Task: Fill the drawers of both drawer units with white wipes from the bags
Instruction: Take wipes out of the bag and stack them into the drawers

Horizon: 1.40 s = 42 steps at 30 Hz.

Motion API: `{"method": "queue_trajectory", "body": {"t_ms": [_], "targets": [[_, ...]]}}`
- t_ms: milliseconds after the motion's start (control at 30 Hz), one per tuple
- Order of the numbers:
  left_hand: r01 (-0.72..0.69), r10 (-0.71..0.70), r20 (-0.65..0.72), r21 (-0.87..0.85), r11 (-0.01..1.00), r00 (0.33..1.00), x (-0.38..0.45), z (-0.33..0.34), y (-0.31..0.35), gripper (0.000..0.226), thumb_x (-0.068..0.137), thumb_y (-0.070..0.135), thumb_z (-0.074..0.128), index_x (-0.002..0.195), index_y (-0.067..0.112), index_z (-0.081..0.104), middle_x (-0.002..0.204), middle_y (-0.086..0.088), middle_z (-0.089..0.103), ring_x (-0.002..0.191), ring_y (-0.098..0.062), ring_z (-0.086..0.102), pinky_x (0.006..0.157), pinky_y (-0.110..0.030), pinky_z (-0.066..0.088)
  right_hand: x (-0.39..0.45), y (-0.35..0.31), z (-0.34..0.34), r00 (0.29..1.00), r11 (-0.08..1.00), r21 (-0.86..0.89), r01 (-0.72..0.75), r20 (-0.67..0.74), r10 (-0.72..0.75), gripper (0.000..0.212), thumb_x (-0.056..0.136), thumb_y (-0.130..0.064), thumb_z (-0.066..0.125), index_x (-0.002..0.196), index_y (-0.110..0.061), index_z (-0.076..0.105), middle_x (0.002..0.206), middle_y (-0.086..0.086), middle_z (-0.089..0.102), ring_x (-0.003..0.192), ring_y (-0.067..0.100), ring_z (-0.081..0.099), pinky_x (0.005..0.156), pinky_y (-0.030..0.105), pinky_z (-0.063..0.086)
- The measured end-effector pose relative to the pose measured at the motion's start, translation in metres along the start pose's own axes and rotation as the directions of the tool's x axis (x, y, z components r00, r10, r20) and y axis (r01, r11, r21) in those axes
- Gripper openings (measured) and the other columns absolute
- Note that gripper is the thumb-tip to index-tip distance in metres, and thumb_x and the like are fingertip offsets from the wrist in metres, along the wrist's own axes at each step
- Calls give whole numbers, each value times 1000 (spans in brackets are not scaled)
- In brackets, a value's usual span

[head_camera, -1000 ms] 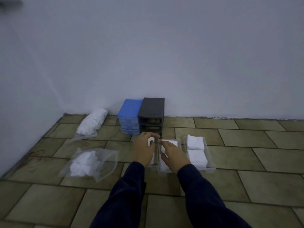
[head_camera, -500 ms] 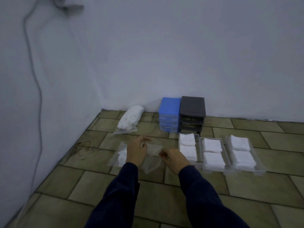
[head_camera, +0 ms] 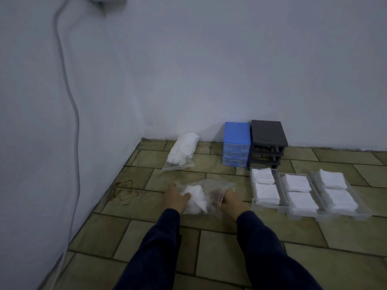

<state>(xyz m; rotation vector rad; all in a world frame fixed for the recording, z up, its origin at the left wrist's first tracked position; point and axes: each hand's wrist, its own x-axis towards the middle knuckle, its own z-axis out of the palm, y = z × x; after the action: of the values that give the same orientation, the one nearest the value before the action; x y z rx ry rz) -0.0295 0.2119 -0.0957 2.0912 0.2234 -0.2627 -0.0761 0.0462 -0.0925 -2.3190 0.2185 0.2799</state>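
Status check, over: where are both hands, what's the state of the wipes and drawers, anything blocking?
Left hand and right hand both grip the near bag of wipes. Three clear drawers out on the floor, holding wipes. Nothing blocking.

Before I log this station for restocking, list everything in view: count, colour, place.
near bag: 1, clear, white wipes inside, floor centre, held by both hands
far bag: 1, clear, packed with white wipes, by the wall corner
blue drawer unit: 1, blue, against back wall, drawers in
grey drawer unit: 1, dark grey, right of blue one, slots empty
loose drawers: 3, clear, side by side on floor, right
wipe stacks: 6, white, two per drawer
cable: 1, grey, down left wall
left hand: 1, grips bag's left end
right hand: 1, grips bag's mouth
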Motion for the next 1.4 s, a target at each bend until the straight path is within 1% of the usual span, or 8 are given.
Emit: {"method": "queue_trajectory", "body": {"t_ms": [100, 233, 400, 467, 667, 867, 1133, 1400], "targets": [[28, -28, -1, -54, 998, 1000, 4, -2, 0, 55, 87, 16, 65, 133, 4, 39, 127, -15, 51, 110, -27, 53, 90, -35, 47, 7, -13, 4, 994, 975, 194, -105, -7, 109, 17, 93, -8, 50, 100, 3, 61, 91, 18, 59, 82, 28, 57, 71, 31, 47], [-26, 25, -12, -102, 994, 1000, 9, -2, 2, 26, 90, 13, 60, 113, 6, 51, 108, -9, 57, 86, -15, 53, 66, -22, 47, 14, -24, 3, 913, 667, 636, -388, 170, 370, 28, 95, -15, 51, 71, 0, 54, 72, 13, 53, 60, 18, 49, 45, 25, 46], [-141, 137, -44, -110, 984, 990, 14, -2, 10, 13, 94, 3, 46, 102, 10, 53, 101, -5, 58, 83, -11, 50, 59, -13, 37, 22, -36, 1, 964, 838, 478, -264, 158, 214, 41, 93, -12, 54, 132, -5, 44, 127, 14, 49, 98, 22, 56, 76, 24, 49], [-180, 175, -54, -114, 977, 983, 15, -1, 13, 13, 95, 3, 44, 99, 10, 53, 100, -8, 60, 82, -11, 51, 61, -15, 38, 24, -37, 1, 979, 880, 435, -192, 153, 138, 49, 91, -11, 57, 137, -9, 39, 128, 14, 48, 98, 22, 53, 67, 20, 50], [-248, 263, 60, -191, 950, 963, 14, -5, 22, 35, 92, 17, 57, 124, 15, 43, 107, -1, 50, 97, -16, 51, 81, -26, 41, 28, -24, -1, 988, 752, 648, -123, 10, 153, 43, 90, 8, 50, 132, 9, 42, 82, -5, 48, 72, 5, 47, 55, 9, 48], [-289, 277, -109, -124, 949, 955, 22, -3, 24, 43, 83, 18, 70, 121, 15, 51, 121, -6, 55, 108, -20, 53, 89, -31, 47, 25, -23, -3, 989, 770, 633, -73, -56, 139, 38, 89, 3, 53, 127, 8, 46, 115, 18, 56, 80, 13, 52, 63, 18, 48], [-345, 338, -96, -60, 937, 936, 21, 0, 26, 26, 86, 18, 65, 112, 20, 61, 119, -9, 55, 103, -22, 56, 89, -34, 51, 20, -24, -10, 995, 819, 566, 94, -74, -63, 46, 87, -9, 60, 130, -10, 43, 124, 8, 47, 115, 25, 49, 103, 42, 41], [-340, 328, -129, -85, 936, 936, 19, -1, 22, 23, 87, 14, 64, 110, 15, 68, 115, -6, 56, 98, -17, 55, 82, -25, 47, 18, -22, -10, 989, 811, 567, 144, -116, -95, 13, 90, -10, 56, 101, -17, 60, 96, 2, 59, 81, 14, 59, 71, 29, 52]]}}
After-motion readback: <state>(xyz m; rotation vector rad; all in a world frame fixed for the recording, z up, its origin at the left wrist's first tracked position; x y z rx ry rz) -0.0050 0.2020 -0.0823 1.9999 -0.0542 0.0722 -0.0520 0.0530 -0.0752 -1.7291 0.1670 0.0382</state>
